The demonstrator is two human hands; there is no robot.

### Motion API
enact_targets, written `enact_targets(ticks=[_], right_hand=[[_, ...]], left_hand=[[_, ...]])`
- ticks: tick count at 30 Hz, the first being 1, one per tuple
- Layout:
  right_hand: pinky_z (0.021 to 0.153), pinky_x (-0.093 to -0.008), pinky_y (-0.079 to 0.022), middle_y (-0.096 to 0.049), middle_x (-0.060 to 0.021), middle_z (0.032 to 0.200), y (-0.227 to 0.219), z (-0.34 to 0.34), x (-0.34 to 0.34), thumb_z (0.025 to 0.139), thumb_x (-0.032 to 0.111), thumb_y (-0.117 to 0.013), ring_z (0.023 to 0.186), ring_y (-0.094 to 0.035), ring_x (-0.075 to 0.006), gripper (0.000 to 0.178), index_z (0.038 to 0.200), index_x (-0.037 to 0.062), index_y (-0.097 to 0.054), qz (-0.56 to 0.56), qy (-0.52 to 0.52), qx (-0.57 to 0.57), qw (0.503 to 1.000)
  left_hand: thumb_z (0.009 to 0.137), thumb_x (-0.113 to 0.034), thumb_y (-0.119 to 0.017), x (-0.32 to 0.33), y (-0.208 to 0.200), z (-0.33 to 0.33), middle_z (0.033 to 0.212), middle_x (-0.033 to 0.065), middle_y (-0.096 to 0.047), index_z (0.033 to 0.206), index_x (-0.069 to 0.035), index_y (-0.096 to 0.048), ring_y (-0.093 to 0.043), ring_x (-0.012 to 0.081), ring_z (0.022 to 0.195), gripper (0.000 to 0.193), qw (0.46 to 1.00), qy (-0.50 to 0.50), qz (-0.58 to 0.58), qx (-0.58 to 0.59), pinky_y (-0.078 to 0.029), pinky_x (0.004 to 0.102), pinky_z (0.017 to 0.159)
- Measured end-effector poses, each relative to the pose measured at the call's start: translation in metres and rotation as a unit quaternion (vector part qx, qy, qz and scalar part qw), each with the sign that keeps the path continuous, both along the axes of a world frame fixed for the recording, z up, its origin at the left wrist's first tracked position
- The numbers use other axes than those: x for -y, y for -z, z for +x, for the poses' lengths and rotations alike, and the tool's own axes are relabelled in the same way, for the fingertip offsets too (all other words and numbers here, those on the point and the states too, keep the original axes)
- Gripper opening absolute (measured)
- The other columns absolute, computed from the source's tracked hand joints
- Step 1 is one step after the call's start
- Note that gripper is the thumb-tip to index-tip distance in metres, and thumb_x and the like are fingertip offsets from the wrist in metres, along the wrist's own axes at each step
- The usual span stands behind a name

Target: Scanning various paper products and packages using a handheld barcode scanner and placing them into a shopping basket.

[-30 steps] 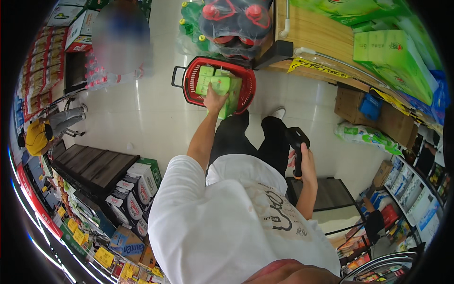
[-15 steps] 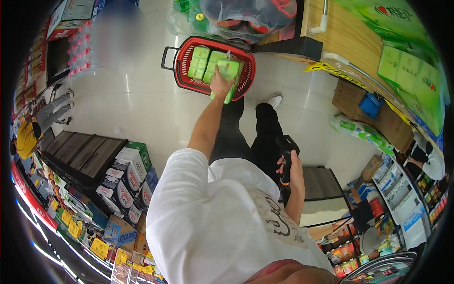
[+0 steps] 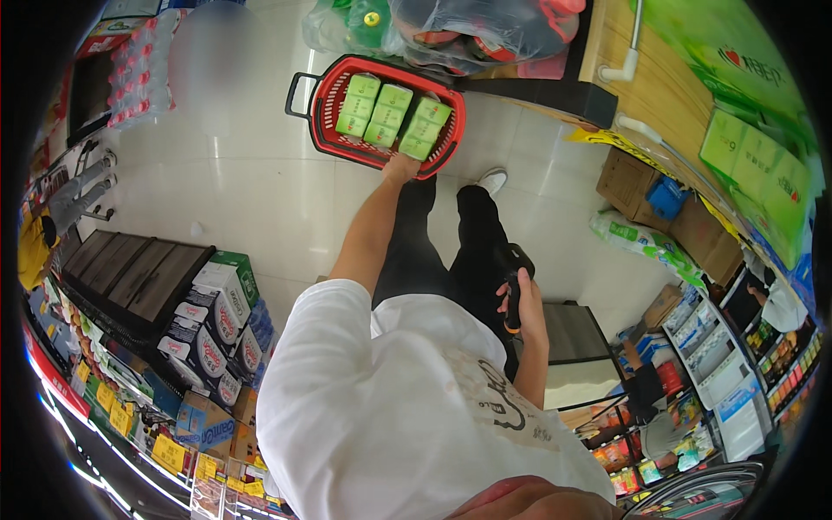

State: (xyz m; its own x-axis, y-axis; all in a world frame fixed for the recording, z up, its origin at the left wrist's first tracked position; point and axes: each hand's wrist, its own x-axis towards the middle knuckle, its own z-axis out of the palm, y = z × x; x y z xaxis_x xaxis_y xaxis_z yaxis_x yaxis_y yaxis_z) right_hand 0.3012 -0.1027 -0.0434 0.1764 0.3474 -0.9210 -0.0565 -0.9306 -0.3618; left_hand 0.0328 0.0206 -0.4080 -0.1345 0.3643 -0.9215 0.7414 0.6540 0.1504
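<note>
A red shopping basket (image 3: 450, 159) with a black handle at its left side sits on the floor ahead of my legs. Inside lie three green tissue packs, side by side: a left pack (image 3: 358, 105), a middle pack (image 3: 388, 116) and a right pack (image 3: 425, 128). My left hand (image 3: 400, 167) is at the basket's near rim, by the near end of the right pack; its fingers are mostly hidden. Close to my right thigh, my right hand (image 3: 530, 299) is closed around a black handheld device (image 3: 514, 282) with a grip and an orange band near its lower end.
Bagged bottles (image 3: 481, 35) stand just beyond the basket. A wooden counter (image 3: 667, 78) with a metal rail and green tissue packages is at the right, above cardboard boxes (image 3: 626, 180). Stacked drink cartons (image 3: 208, 338) are at the left. A person in yellow (image 3: 35, 247) stands far left.
My left hand has drawn back from atop the tissue packs to the basket's near rim. The right pack now lies aligned beside the others. My right hand keeps holding the device.
</note>
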Motion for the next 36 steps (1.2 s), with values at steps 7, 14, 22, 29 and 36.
enact_targets(ticks=[7,14,22,29,36], right_hand=[[0.045,-0.0267,-0.044,-0.057,-0.0056,0.062,0.023,0.01,0.017,0.099,0.054,-0.041,0.047,-0.053,-0.0127,0.058,0.088,0.0005,-0.061,-0.06,-0.07,0.051,0.994],[0.046,-0.0262,-0.044,-0.061,-0.0073,0.07,0.047,0.016,0.021,0.1,0.052,-0.04,0.048,-0.054,-0.0125,0.056,0.099,-0.0004,-0.059,-0.101,-0.075,0.077,0.989],[0.046,-0.0253,-0.043,-0.062,-0.0082,0.072,0.065,-0.004,0.016,0.102,0.048,-0.038,0.05,-0.055,-0.0117,0.053,0.093,0.0,-0.059,-0.123,-0.143,0.035,0.981],[0.047,-0.0263,-0.045,-0.062,-0.008,0.071,0.063,-0.005,0.022,0.101,0.048,-0.039,0.05,-0.055,-0.0121,0.053,0.091,0.0001,-0.059,-0.108,-0.106,0.058,0.987],[0.048,-0.0262,-0.045,-0.062,-0.0085,0.074,0.058,0.0,0.02,0.1,0.049,-0.042,0.05,-0.055,-0.0119,0.051,0.1,-0.0005,-0.055,-0.102,-0.125,0.047,0.986]], left_hand=[[0.082,-0.043,-0.054,0.051,0.032,-0.037,0.122,0.0268,-0.06,0.119,0.0,-0.061,-0.056,0.0389,0.117,0.057,0.994,-0.073,-0.019,-0.081,-0.044,0.0457,0.1],[0.076,-0.02,-0.059,0.063,0.116,-0.083,0.121,0.0292,-0.056,0.125,0.004,-0.054,-0.052,0.0418,0.116,0.055,0.922,-0.296,0.239,-0.075,-0.04,0.043,0.104],[0.074,-0.023,-0.06,0.036,0.127,-0.081,0.124,0.0342,-0.05,0.136,-0.003,-0.046,-0.053,0.0434,0.115,0.067,0.885,-0.401,0.198,-0.129,-0.04,0.0417,0.103],[0.064,-0.02,-0.082,0.023,0.109,-0.077,0.122,0.0266,-0.057,0.126,0.005,-0.046,-0.057,0.0359,0.113,0.077,0.782,-0.588,0.118,-0.171,-0.047,0.0388,0.097],[0.075,-0.025,-0.08,0.05,0.134,-0.103,0.093,0.0118,-0.064,0.111,0.007,-0.055,-0.058,0.0182,0.077,0.054,0.738,-0.644,0.189,-0.068,-0.047,0.0311,0.068]])
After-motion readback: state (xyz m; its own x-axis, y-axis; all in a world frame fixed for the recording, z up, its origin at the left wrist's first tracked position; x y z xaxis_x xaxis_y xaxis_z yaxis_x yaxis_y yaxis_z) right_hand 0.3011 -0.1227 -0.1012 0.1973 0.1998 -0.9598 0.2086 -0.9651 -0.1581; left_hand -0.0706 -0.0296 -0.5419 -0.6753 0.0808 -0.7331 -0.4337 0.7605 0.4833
